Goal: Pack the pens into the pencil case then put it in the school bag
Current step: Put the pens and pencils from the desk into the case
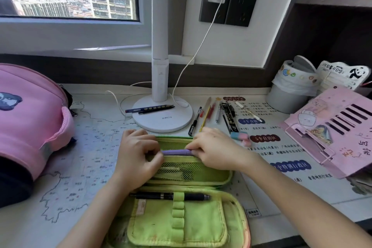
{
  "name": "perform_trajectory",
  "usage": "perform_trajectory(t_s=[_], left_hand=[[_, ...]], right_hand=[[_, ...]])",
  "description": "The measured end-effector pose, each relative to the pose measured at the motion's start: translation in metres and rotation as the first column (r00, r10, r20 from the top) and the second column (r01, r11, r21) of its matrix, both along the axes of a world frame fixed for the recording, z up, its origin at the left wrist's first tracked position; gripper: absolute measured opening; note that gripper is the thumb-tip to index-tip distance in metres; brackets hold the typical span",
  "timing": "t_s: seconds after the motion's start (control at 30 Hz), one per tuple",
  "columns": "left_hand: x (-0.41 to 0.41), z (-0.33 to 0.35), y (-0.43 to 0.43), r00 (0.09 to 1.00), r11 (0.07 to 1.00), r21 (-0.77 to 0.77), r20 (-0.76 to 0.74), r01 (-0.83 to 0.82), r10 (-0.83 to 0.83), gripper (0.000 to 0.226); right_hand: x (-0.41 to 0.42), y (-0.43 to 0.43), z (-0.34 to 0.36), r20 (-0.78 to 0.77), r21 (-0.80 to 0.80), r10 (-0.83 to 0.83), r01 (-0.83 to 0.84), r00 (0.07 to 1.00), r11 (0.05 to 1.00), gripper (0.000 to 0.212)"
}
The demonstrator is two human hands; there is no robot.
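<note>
Open at the desk's [80,167] near edge, a green pencil case [181,227]; over its mesh pocket, left hand [138,153] and right hand [213,149] each pinching an end of a purple pen [175,152]. Beyond, loose pens [213,115]; pink school bag [30,117] at the left edge.

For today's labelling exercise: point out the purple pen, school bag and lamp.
purple pen [174,152]: head view, mid barrel.
school bag [30,115]: head view, pink front panel.
lamp [155,124]: head view, round base.
</note>
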State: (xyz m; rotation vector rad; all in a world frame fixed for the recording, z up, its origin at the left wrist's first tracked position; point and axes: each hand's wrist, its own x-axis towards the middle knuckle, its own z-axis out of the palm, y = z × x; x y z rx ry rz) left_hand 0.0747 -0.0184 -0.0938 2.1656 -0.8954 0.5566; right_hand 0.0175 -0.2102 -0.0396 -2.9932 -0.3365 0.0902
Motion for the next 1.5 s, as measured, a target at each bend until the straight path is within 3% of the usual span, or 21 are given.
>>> perform_trajectory(t_s=[0.17, 0.27, 0.43, 0.53, 0.67, 0.73, 0.8, 0.87, 1.0, 1.17, 1.27, 1.43, 1.5], left_hand=[[0.001, -0.002, -0.001, 0.999, 1.000, 0.018, -0.026, -0.025, 0.025, 0.024], [0.000, -0.003, -0.002, 0.999, 0.990, 0.134, 0.006, -0.038, 0.038, 0.027], [0.003, -0.006, -0.003, 0.999, 0.986, 0.166, -0.033, -0.027, 0.033, 0.034], [0.003, -0.007, -0.004, 0.999, 0.985, 0.169, -0.028, -0.024, 0.029, 0.037], [0.002, -0.007, -0.004, 0.999, 0.984, 0.176, -0.031, -0.020, 0.026, 0.038], [0.000, -0.005, -0.004, 0.999, 0.988, 0.156, -0.041, 0.005, 0.002, 0.036], [-0.002, -0.003, -0.004, 0.998, 0.988, 0.149, -0.051, 0.032, -0.025, 0.034], [-0.003, -0.005, -0.005, 0.998, 0.976, 0.213, -0.045, 0.051, -0.042, 0.037], [-0.003, -0.008, -0.007, 1.000, 0.923, 0.385, 0.024, -0.020, 0.012, 0.044], [-0.009, -0.001, -0.011, 0.990, 0.896, 0.426, 0.109, -0.127, 0.088, 0.052], [-0.007, 0.006, -0.015, 0.970, 0.856, 0.475, 0.218, -0.204, 0.110, 0.042], [0.020, 0.019, -0.023, 0.948, 0.784, 0.599, 0.316, -0.164, -0.044, 0.044], [0.029, 0.026, -0.031, 0.946, 0.750, 0.653, 0.296, -0.099, -0.132, 0.035]], right_hand=[[0.010, 0.009, 0.014, -0.108, 0.006, 0.040, -0.040, 0.993, 0.999, 0.038], [0.018, 0.007, 0.014, -0.174, -0.084, 0.068, -0.084, 0.982, 0.993, 0.034], [0.017, 0.006, 0.005, -0.002, -0.065, 0.068, -0.068, 0.998, 0.996, 0.010], [0.016, -0.008, 0.000, 0.087, -0.251, 0.076, -0.052, 0.993, 0.967, 0.019], [0.015, -0.018, -0.011, 0.179, -0.447, 0.201, -0.103, 0.963, 0.889, 0.013], [0.013, -0.018, -0.016, 0.227, -0.475, 0.224, -0.094, 0.948, 0.875, 0.023], [0.014, -0.019, -0.021, 0.280, -0.414, 0.202, -0.072, 0.938, 0.908, 0.023], [0.014, -0.018, -0.021, 0.328, -0.194, 0.095, -0.031, 0.940, 0.981, 0.010], [0.011, -0.014, -0.024, 0.420, 0.075, -0.122, 0.100, 0.899, 0.992, 0.011], [0.013, -0.010, -0.043, 0.486, 0.200, -0.256, 0.179, 0.835, 0.963, 0.012], [0.016, -0.010, -0.047, 0.482, 0.262, -0.281, 0.169, 0.830, 0.950, 0.013], [0.016, -0.026, -0.049, 0.390, 0.348, -0.243, 0.102, 0.888, 0.932, 0.013], [0.019, -0.028, -0.047, 0.368, 0.364, -0.228, 0.086, 0.901, 0.927, 0.014]])
